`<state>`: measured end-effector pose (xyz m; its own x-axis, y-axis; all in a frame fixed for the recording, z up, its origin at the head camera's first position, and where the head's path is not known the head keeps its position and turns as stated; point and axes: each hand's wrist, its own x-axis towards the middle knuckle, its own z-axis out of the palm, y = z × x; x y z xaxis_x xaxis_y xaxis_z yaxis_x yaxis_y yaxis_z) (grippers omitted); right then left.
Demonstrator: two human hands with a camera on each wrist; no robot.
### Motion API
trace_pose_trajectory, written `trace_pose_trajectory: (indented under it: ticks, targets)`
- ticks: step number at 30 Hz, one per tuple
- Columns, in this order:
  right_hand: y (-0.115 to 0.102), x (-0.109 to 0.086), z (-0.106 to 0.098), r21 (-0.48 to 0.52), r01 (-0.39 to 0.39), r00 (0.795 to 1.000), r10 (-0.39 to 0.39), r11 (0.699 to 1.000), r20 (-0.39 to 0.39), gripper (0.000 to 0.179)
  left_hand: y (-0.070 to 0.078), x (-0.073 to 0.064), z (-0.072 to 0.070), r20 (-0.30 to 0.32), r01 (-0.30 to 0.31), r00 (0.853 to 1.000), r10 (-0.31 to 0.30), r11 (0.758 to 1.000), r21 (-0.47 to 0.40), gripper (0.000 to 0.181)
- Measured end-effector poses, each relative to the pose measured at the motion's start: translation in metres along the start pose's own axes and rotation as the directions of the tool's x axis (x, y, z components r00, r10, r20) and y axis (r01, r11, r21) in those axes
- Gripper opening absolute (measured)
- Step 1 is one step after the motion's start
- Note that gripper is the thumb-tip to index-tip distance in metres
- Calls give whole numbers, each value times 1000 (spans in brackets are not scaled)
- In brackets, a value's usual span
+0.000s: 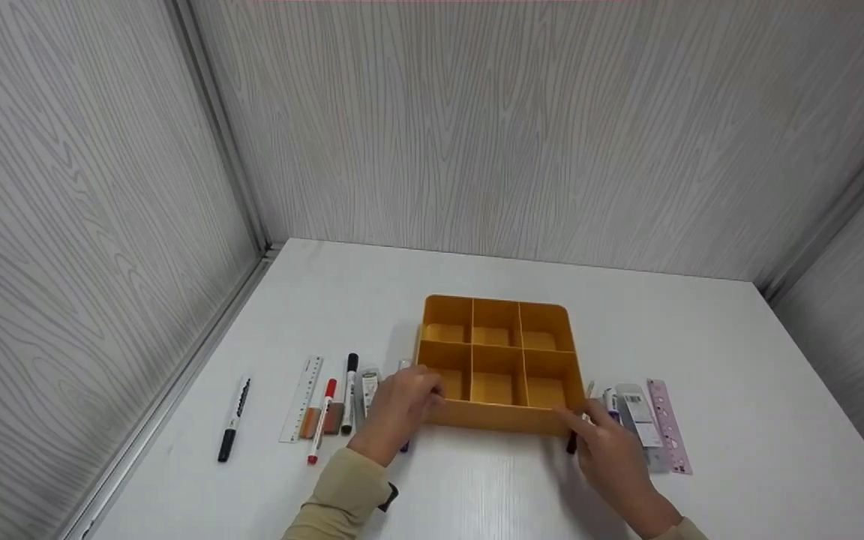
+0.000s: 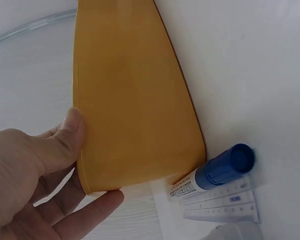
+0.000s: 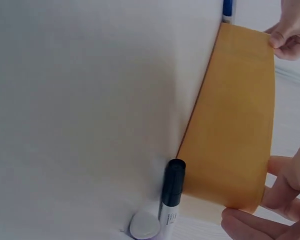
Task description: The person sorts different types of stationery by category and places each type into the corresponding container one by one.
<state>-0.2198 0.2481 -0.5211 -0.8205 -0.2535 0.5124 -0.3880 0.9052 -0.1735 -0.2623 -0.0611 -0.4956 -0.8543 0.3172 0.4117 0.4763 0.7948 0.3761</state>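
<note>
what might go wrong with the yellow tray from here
The yellow tray might nudge the blue-capped marker beside its left end, or the black-capped marker beside its right, and set either rolling.

The left hand and right hand hold it near its near corners, so the far side could dip if lifted.

Readable words: none; all lettering is too small or blurred.
White marker with blue cap (image 2: 210,174): dark lettering along the barrel, illegible.
Clear plastic ruler (image 1: 301,399), on the left: scale marks, figures too small.
White marker with black cap (image 1: 235,421), left of that ruler: bold black lettering, unreadable.
Grey flat package (image 1: 638,420), on the right: white label, barcode-like block at its far end, print illegible.
</note>
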Motion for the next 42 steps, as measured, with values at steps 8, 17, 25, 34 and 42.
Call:
trace_pose_trajectory:
  ticks: [8,17,25,34,42]
  targets:
    - [2,0,-6,59,-57,992,49,997,120,53,2,-1,5,-27,3,1000,-1,998,66,5]
    - [19,-3,-17,231,-119,977,73,966,200,60,4,-1,6,-25,16,1000,-14,998,66,5]
    - [51,-5,-37,193,-153,986,136,969,101,50,1,-3,7,-53,-10,998,13,998,67,6]
    - [55,-11,-30,124,-352,922,321,928,215,30,-2,-5,7,-62,-2,998,5,999,51,10]
    - [31,-9,-9,98,-500,806,421,861,416,33,0,-5,8,-45,17,999,-16,999,27,9]
